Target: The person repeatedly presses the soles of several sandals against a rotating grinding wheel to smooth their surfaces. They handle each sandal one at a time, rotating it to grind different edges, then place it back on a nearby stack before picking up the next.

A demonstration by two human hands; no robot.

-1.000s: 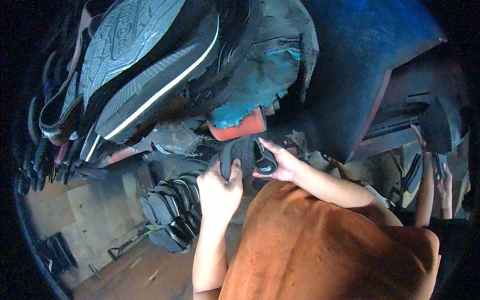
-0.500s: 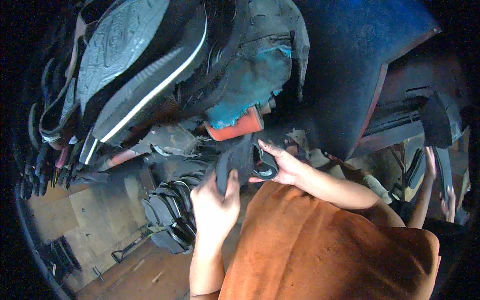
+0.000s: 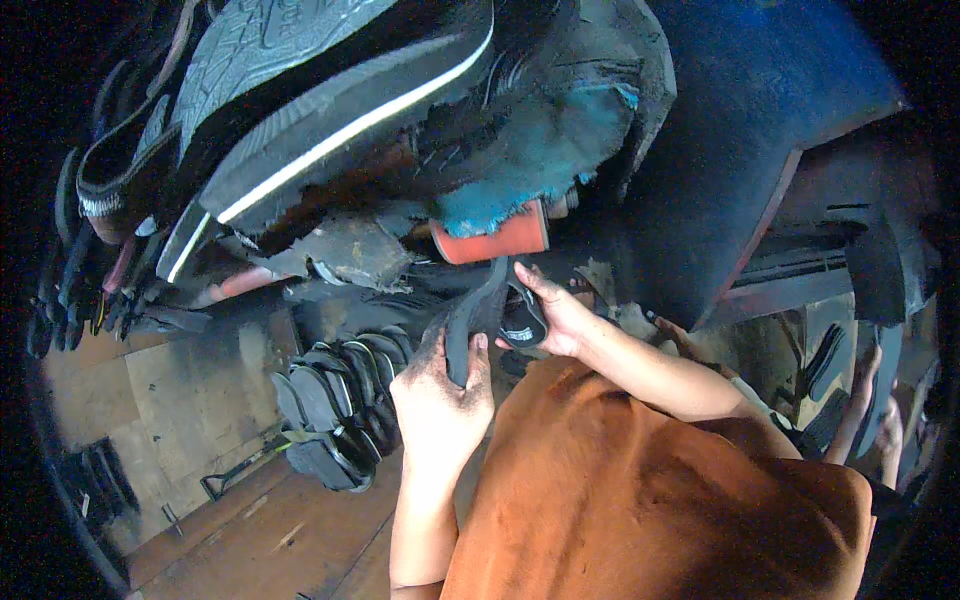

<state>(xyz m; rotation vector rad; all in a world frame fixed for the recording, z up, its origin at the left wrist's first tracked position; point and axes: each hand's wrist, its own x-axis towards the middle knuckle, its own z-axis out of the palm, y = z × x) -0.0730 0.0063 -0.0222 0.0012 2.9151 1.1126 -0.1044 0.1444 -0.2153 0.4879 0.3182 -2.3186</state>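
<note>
A dark grey sandal (image 3: 468, 322) is held between both my hands, sole side to the left and tip at a red roller (image 3: 490, 238). My left hand (image 3: 440, 388) is closed on its near end, thumb along the sole edge. My right hand (image 3: 556, 314) grips the strap side, where a black strap with a light label shows. The sandal's far tip meets the lower edge of the roller; whether it presses there I cannot tell. A frayed turquoise cloth (image 3: 545, 160) hangs over the roller's top.
Large sandals (image 3: 345, 120) are stacked at the upper left. Below lies a pile of dark sandals (image 3: 345, 385) on the brown floor (image 3: 190, 410). A blue machine panel (image 3: 700, 150) stands at the right. Farther right, another person's hands (image 3: 868, 405) hold a dark sole.
Both hands have moved up slightly with the sandal, bringing its tip closer to the roller. The view has shifted a little. The other person's hands have moved lower.
</note>
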